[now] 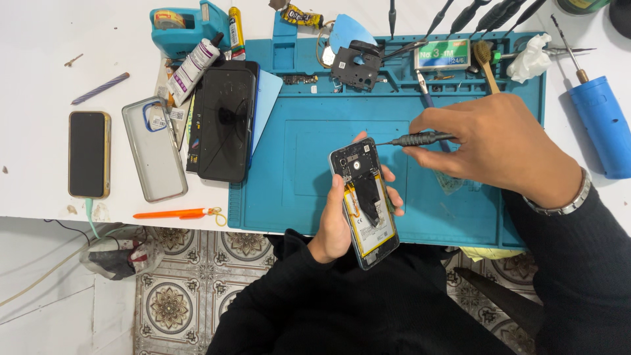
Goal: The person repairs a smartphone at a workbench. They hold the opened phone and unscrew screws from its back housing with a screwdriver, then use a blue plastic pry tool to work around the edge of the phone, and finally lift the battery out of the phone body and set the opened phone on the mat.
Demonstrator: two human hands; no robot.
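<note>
My left hand (pixel 336 227) holds an opened phone (pixel 365 200) from below, its back off, showing a yellow-edged battery and black circuit parts. My right hand (pixel 496 148) grips a slim black screwdriver (pixel 417 139) whose tip points at the phone's upper end. Both are over the front of a blue work mat (pixel 296 164). A metal bracelet is on my right wrist.
Left of the mat lie a black phone (pixel 227 121), a clear case (pixel 154 148), a gold-edged phone (pixel 89 154), an orange pry tool (pixel 174 213) and a glue tube (pixel 194 66). A blue electric driver (pixel 601 125) lies at the right. Tools line the mat's far edge.
</note>
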